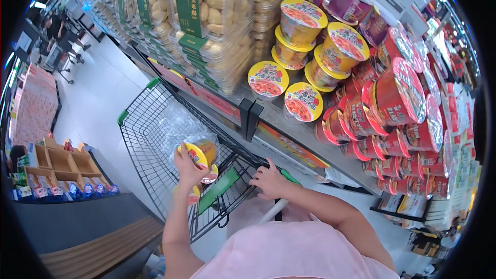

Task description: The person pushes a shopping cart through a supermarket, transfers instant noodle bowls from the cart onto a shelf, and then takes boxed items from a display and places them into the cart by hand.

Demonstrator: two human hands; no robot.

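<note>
My left hand reaches down into a wire shopping cart and is closed around a yellow instant noodle cup. Part of that cup is covered by my fingers. Below it in the cart, more yellow cups show partly behind my wrist. Crumpled clear plastic lies at the cart's far end. My right hand is over the near right side of the cart, next to its green handle. Its fingers are spread and hold nothing; whether they touch the wire I cannot tell.
Along the right runs a shelf with stacked yellow noodle cups, red noodle cups and purple ones. Clear boxes of pastries tower ahead. A wooden display rack stands left. Farther off, a person is near other carts.
</note>
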